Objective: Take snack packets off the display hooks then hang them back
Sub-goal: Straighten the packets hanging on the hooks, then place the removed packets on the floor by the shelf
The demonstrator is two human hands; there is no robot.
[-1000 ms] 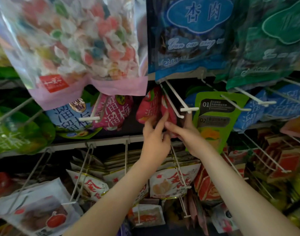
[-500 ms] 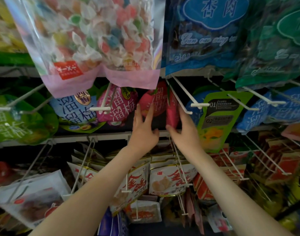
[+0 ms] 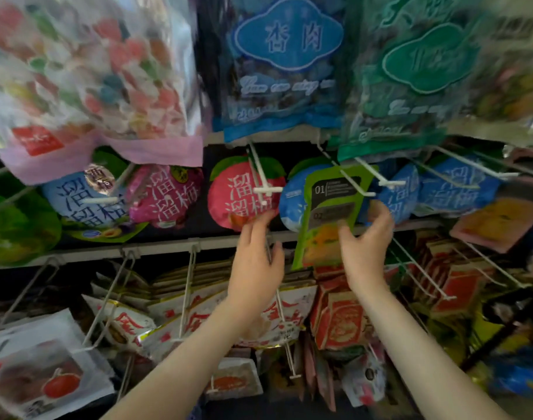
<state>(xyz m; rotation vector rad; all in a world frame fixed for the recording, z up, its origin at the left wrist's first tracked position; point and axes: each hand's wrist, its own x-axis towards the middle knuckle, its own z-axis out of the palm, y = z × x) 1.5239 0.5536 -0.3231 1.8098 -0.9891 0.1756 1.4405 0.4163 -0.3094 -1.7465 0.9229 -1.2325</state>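
Overhead, a green packet (image 3: 328, 216) hangs from a white display hook (image 3: 354, 184), its long axis running top to bottom and tilted, the lower end swung leftward. The right hand (image 3: 365, 253) has fingers spread beside its lower right edge; blur hides whether they pinch it. The left hand (image 3: 256, 262) is open, fingertips at the bottom of a round pink packet (image 3: 241, 192) hanging face-out on the neighbouring hook (image 3: 263, 183). Behind runs a grey shelf rail (image 3: 156, 248), with crowded rows of hanging snack bags above and below.
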